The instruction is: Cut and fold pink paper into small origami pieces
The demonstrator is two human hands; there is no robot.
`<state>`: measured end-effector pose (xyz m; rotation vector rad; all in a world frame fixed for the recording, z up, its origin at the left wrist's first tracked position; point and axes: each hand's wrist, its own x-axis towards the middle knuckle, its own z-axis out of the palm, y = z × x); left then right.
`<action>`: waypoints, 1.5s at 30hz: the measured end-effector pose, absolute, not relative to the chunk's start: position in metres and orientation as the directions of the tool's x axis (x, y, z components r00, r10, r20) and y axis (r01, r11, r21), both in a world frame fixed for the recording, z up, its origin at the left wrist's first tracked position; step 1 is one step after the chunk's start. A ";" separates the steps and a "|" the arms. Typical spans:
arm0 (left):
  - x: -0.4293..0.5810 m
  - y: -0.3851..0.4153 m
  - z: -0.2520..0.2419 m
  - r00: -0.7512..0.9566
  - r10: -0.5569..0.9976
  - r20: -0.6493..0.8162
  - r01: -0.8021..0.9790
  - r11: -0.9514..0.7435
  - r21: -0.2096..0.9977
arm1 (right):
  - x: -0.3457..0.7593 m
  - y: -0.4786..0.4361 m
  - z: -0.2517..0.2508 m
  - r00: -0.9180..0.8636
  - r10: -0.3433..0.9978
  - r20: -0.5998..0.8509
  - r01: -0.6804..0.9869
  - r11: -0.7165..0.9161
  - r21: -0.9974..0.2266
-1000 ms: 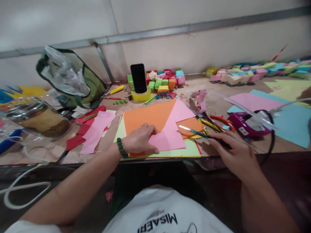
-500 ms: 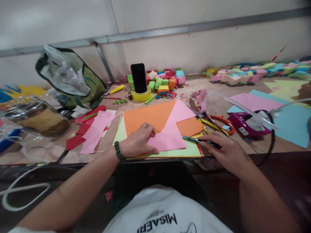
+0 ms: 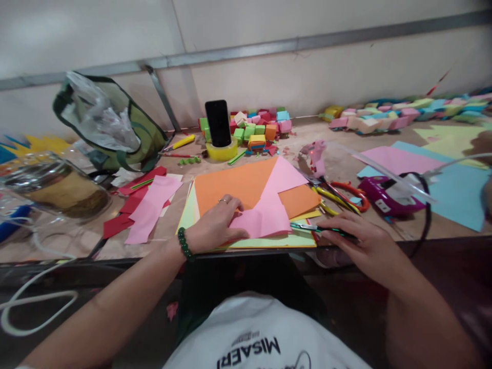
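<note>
A stack of coloured paper lies at the table's front edge, with an orange sheet (image 3: 238, 182) on top and a pale green sheet (image 3: 277, 240) at the bottom. A folded pink sheet (image 3: 269, 215) rests across it. My left hand (image 3: 215, 225), with a ring and a green bead bracelet, pinches the pink sheet's lower left part, which bulges up. My right hand (image 3: 361, 243) is closed on a thin green-handled craft knife (image 3: 315, 228) whose blade points left, just off the pink sheet's right edge.
A phone (image 3: 218, 123) stands in a yellow tape roll (image 3: 222, 151) before a pile of coloured paper cubes (image 3: 257, 128). Scissors (image 3: 346, 195) and a purple glue gun (image 3: 384, 197) lie right. Pink and red scraps (image 3: 148, 207), a jar (image 3: 57, 187) and a green bag (image 3: 111, 125) are left.
My right hand has drawn the knife left and nearer, from over the orange flap down beside the pink sheet. My left hand has bunched the pink sheet, which now lifts.
</note>
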<state>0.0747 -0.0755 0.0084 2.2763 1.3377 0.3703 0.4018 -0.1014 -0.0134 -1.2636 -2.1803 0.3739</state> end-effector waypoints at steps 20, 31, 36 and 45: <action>0.078 -0.064 0.011 0.737 0.665 -0.125 0.646 -0.638 0.419 | 0.372 -0.120 -0.020 -0.310 0.819 0.482 0.683 0.545 -0.487; 0.078 -0.060 0.010 0.630 0.762 -0.151 0.704 -0.477 0.526 | 0.369 -0.119 -0.019 -0.325 0.804 0.498 0.694 0.561 -0.452; 0.079 -0.061 0.006 0.619 0.775 -0.131 0.709 -0.478 0.519 | 0.358 -0.123 -0.019 -0.310 0.811 0.496 0.798 0.505 -0.328; 0.096 -0.067 0.006 0.565 0.820 -0.095 0.709 -0.424 0.563 | 0.325 -0.122 -0.025 -0.355 0.815 0.458 0.804 0.516 -0.295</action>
